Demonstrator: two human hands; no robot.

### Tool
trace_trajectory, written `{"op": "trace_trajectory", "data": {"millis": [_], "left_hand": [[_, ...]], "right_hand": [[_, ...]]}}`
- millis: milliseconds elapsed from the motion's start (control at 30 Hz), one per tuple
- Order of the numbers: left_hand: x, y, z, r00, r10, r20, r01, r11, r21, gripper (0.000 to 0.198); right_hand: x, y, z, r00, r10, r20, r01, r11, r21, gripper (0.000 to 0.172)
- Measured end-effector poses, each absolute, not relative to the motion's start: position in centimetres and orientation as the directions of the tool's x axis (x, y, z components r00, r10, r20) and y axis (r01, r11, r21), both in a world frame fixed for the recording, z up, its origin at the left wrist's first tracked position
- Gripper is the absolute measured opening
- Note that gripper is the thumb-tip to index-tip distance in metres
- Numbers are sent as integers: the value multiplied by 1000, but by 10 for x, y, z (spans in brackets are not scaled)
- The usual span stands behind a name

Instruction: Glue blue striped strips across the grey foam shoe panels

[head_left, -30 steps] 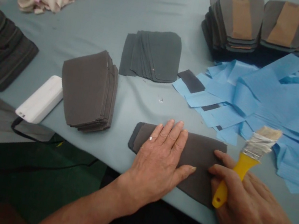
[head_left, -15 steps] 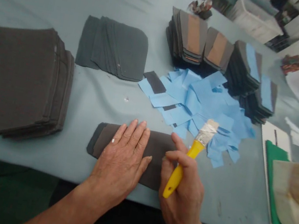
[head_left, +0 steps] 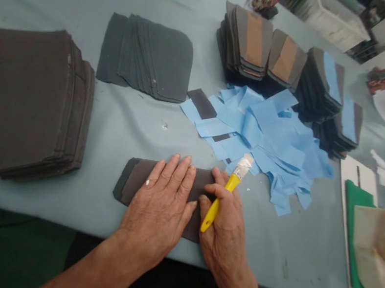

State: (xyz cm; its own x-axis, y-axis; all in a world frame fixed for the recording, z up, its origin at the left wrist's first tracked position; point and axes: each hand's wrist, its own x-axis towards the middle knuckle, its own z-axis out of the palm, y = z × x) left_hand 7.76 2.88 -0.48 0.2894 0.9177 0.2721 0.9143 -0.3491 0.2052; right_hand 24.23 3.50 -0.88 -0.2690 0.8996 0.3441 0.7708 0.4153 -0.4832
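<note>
A dark folded piece of sheet material (head_left: pixel 134 181) lies near the table's front edge, with a dark grey-green layer showing past its left end. Flat on top of it rests my left hand (head_left: pixel 159 207), fingers stretched out. My right hand (head_left: pixel 223 214) is closed round a yellow-handled paintbrush (head_left: pixel 233 183), its pale bristles pointing up and away. The fingers of that hand touch the right end of the dark piece and hide part of it. Just beyond the brush spreads a heap of light blue strips (head_left: pixel 266 127).
A tall stack of dark pieces (head_left: pixel 14 97) stands at left, and a fanned stack of grey-green pieces (head_left: pixel 155 60) lies behind. Several banded stacks (head_left: pixel 253 43) stand at the back right. A green board (head_left: pixel 357 242) lies at the right edge.
My right hand has moved left with the paintbrush, onto the right end of the dark piece. My left hand stays flat on it. The view has shifted slightly.
</note>
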Motion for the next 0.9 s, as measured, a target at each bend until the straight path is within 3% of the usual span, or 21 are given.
{"op": "trace_trajectory", "data": {"millis": [633,900], "left_hand": [[76,23,2,286,943,173,915,-322,242,58],[77,23,2,293,947,128,914,-317,254,62]], "right_hand": [[259,29,-17,-397,864,310,784,495,-374,21],[249,57,0,-338,845,415,816,483,-318,20]]}}
